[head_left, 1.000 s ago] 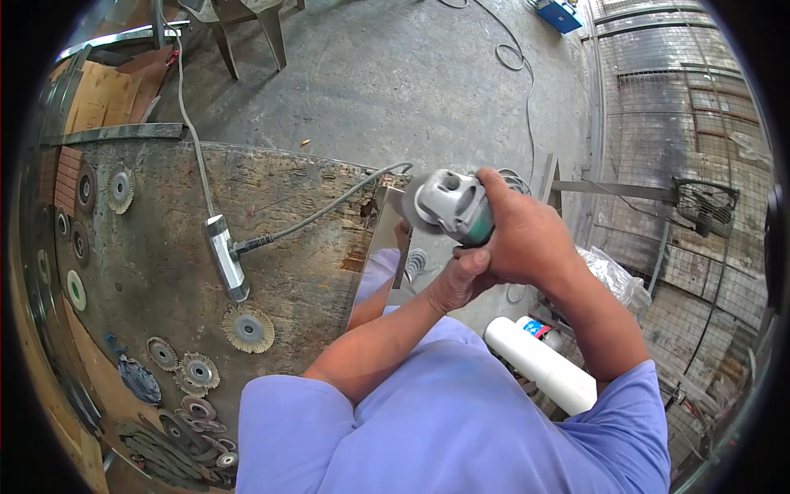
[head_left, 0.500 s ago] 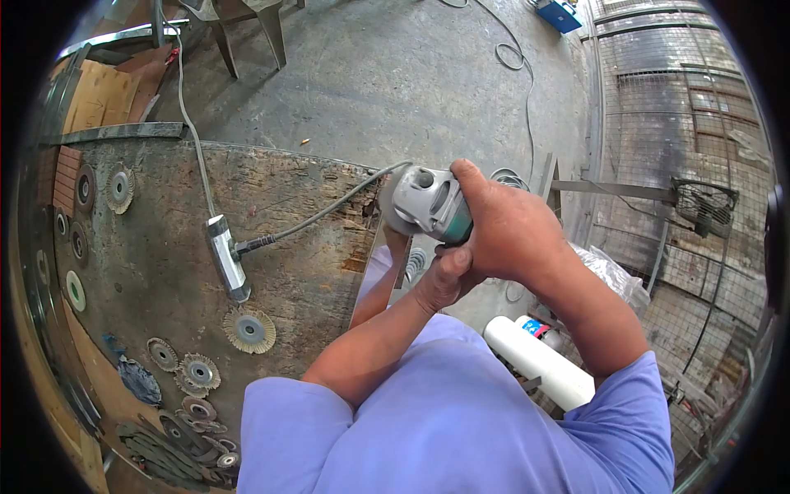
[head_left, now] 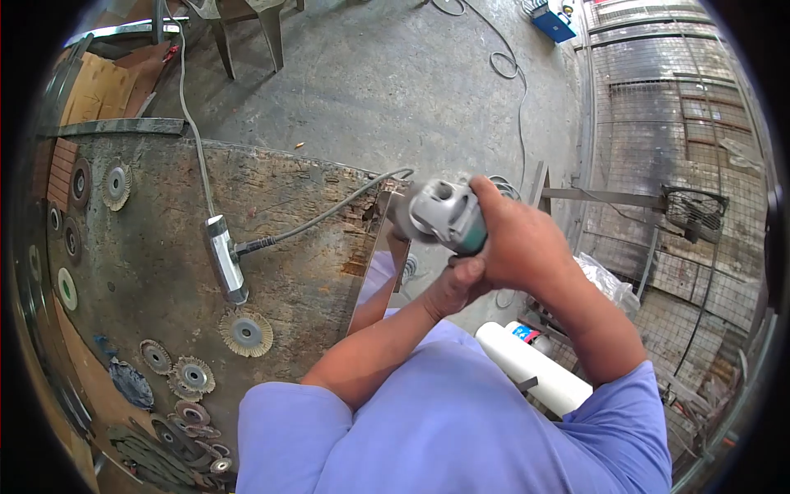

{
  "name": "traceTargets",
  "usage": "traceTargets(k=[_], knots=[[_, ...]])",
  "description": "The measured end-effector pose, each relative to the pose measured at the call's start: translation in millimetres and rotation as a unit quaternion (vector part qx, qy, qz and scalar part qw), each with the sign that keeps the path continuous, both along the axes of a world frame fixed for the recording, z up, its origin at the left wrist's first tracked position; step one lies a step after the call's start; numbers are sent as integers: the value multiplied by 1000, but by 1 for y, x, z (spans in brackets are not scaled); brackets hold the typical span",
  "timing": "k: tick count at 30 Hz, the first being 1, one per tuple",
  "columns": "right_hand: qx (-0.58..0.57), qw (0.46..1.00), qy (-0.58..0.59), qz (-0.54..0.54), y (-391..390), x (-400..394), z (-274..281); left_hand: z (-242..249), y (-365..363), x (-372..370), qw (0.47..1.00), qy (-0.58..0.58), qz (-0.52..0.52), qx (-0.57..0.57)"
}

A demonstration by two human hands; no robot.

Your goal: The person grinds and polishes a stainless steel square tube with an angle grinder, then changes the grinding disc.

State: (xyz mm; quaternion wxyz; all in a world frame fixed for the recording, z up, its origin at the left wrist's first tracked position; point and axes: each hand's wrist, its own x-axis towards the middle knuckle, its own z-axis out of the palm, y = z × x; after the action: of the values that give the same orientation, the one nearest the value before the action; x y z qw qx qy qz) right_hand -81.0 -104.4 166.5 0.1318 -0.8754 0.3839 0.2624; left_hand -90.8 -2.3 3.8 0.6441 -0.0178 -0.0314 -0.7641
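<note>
An angle grinder (head_left: 451, 216) with a grey metal head and a green body is held in both hands, off the bench's right edge. My right hand (head_left: 527, 239) wraps over its body from the right, thumb along the top. From below, my left hand (head_left: 459, 286) grips it, the fingers partly hidden. The grinder's disc (head_left: 406, 216) faces left and looks blurred. It overlaps the top of a shiny, mirror-like metal piece (head_left: 374, 284) at the bench edge, which reflects my arm. A grey power cord (head_left: 346, 202) runs behind the grinder.
On the worn wooden bench (head_left: 288, 206) lie a power strip (head_left: 224, 259), a flap disc (head_left: 246, 332) and several other discs along the left. A white cylinder (head_left: 535, 366) lies to my right. Beyond are a fan (head_left: 695, 212), a chair (head_left: 247, 33) and a blue box (head_left: 551, 20).
The grinder and both hands have moved slightly right and down. The disc now looks more smeared, and the view has shifted a little.
</note>
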Motion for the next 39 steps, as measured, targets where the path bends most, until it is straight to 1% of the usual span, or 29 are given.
traceTargets(k=[1,3,4,6,7,10,11,13,16,18,21,23,27,29,32,33,35,36,39], knots=[[-3,1000,23,-10,0,-3,2,0,-1,-7,1000,-8,-10,-9],[-7,997,66,-34,-1,-10,-1,-1,-3,-9,999,19,-42,-16],[7,997,79,-27,-4,-11,-10,0,-3,-10,997,31,-63,-18],[36,994,101,-20,-13,-10,-29,-1,-1,-16,995,78,-55,41],[25,996,83,-26,-13,-12,-28,-2,-4,-16,992,98,-43,70],[-7,999,29,-40,-3,-32,-18,4,0,-18,996,13,-74,41],[-21,999,11,-43,1,-39,-10,3,0,-16,995,-17,-102,8],[-35,997,-36,-62,2,-48,-7,3,2,-18,997,-31,-76,9],[-7,999,6,-40,1,-35,-7,0,2,-16,998,-32,-47,8],[0,1000,5,-26,1,-29,-9,-2,5,-11,999,-23,-30,13],[-2,1000,-4,-5,4,-20,-8,3,5,1,998,-20,-49,17],[-17,999,-19,19,5,-14,-7,4,5,3,1000,-9,-27,14],[-2,999,12,36,5,9,-4,7,3,14,999,8,29,13],[-2,999,24,38,4,14,-3,6,1,15,1000,15,15,6],[-17,1000,13,20,4,0,0,9,1,7,1000,16,-16,7],[-21,999,31,11,5,0,2,12,1,5,999,16,-27,11],[-23,997,66,-8,7,-1,3,14,-1,7,1000,10,-21,15],[-14,998,59,2,7,3,3,14,-1,9,1000,4,-20,20],[15,999,37,10,5,19,0,9,3,17,998,-4,46,43]])
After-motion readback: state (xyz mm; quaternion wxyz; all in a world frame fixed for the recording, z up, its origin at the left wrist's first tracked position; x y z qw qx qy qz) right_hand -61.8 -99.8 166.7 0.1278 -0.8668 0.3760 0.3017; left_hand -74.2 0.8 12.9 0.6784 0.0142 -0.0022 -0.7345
